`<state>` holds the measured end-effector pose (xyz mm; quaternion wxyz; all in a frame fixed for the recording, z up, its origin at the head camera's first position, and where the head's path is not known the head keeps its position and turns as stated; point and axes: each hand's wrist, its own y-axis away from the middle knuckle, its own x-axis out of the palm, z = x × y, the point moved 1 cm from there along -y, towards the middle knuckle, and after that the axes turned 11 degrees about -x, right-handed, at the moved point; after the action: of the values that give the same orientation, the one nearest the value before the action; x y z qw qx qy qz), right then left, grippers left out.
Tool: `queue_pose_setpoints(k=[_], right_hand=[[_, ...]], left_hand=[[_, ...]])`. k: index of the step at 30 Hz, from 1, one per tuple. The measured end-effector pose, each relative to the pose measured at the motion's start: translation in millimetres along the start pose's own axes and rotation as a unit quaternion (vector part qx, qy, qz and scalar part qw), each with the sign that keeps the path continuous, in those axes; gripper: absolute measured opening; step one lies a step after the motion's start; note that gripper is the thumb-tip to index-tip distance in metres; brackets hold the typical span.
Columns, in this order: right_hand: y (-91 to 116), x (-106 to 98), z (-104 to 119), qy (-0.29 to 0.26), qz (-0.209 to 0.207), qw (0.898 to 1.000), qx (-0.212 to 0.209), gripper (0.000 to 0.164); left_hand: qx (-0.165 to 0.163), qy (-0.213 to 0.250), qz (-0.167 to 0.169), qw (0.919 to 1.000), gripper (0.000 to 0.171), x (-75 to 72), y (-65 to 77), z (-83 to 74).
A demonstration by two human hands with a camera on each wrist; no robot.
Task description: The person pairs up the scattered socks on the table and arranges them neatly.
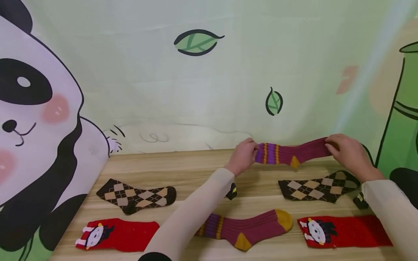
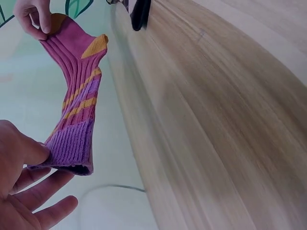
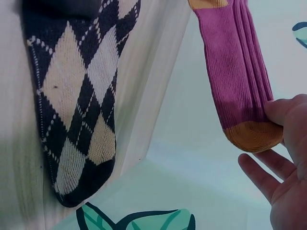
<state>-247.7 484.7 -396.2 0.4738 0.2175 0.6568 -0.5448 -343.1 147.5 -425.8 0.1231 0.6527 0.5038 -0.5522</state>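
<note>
A maroon sock [image 1: 302, 152] with purple and mustard stripes and a mustard heel is stretched between both hands near the back of the table. The left hand [image 1: 243, 156] pinches its purple cuff between thumb and finger, the other fingers spread in the left wrist view. Its mustard toe [image 3: 254, 136] is pinched by the right hand [image 1: 351, 156]. Below the right hand lies a black argyle sock [image 1: 315, 188] with tan and grey diamonds. A matching maroon sock [image 1: 258, 228] lies flat at the front, partly hidden by the left sleeve.
Another argyle sock [image 1: 140, 195] lies at the left of the wooden table [image 1: 163, 163]. Red socks with a cartoon animal face lie at front left [image 1: 130, 235] and front right [image 1: 356, 232]. Behind the table hangs a backdrop [image 1: 147, 83] printed with a panda and leaves.
</note>
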Motion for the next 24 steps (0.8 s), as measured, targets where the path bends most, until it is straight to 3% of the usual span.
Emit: queue_pose_setpoints(k=[24], right_hand=[[8.3,-22.3,24.8,0.029,-0.062,0.995,-0.073,0.028]], left_hand=[[0.073,0.015,-0.054,0.9958,0.012,-32.5,29.1,-3.2]])
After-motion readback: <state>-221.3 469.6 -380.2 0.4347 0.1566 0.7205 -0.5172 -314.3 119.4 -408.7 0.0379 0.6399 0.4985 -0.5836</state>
